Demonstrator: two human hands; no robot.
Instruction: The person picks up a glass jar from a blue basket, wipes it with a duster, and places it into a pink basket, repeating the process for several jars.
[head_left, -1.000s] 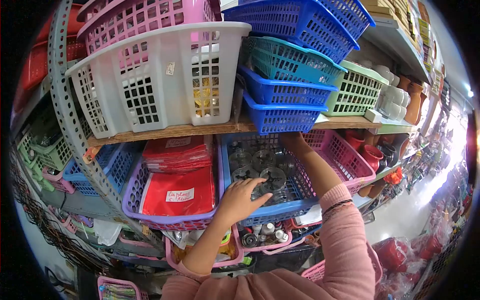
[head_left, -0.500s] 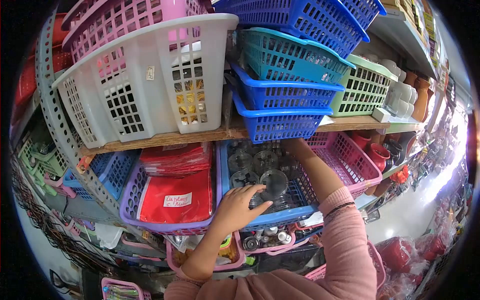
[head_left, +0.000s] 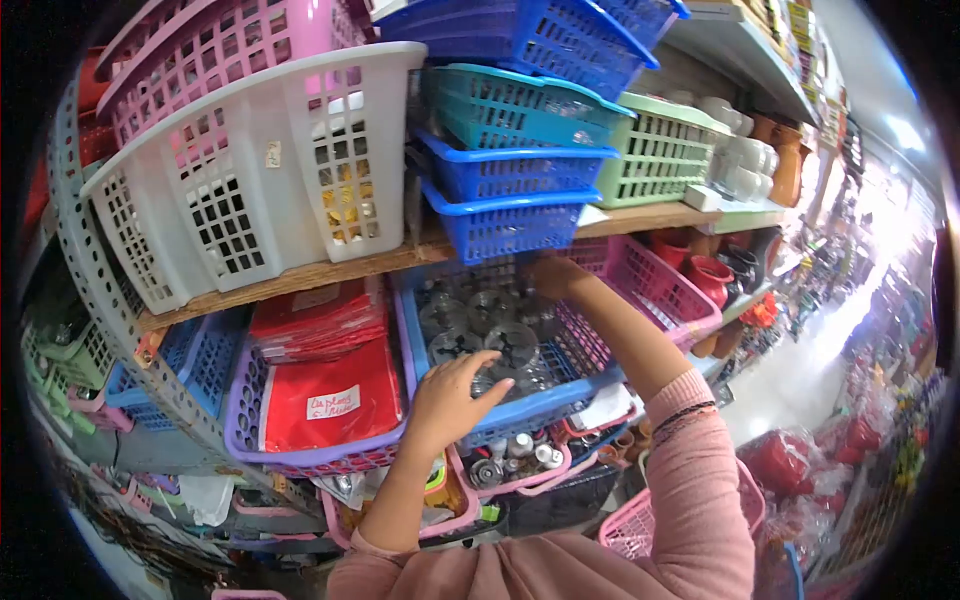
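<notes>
My left hand [head_left: 455, 392] is at the front left of a blue basket [head_left: 575, 385], thumb and fingers apart, beside clear round plastic containers [head_left: 511, 346]. Several of these containers stand stacked in the basket's left and middle part. Toward the back right of the same basket reaches my right hand [head_left: 548, 277], under the shelf edge. Its fingers are dark and blurred, so what they touch cannot be made out. To the left sits a purple basket [head_left: 340, 458] holding red packets [head_left: 333, 395] with a handwritten label.
Above runs a wooden shelf [head_left: 300, 280] with a white basket [head_left: 285, 180], stacked blue baskets [head_left: 520, 228] and a green basket [head_left: 660, 155]. A pink basket [head_left: 655, 285] and red pots [head_left: 708, 280] are at the right. Below are pink trays [head_left: 530, 480] of small items.
The view has shifted, so the shelf and baskets appear further left. Both hands remain at the blue basket, the left one still with fingers apart.
</notes>
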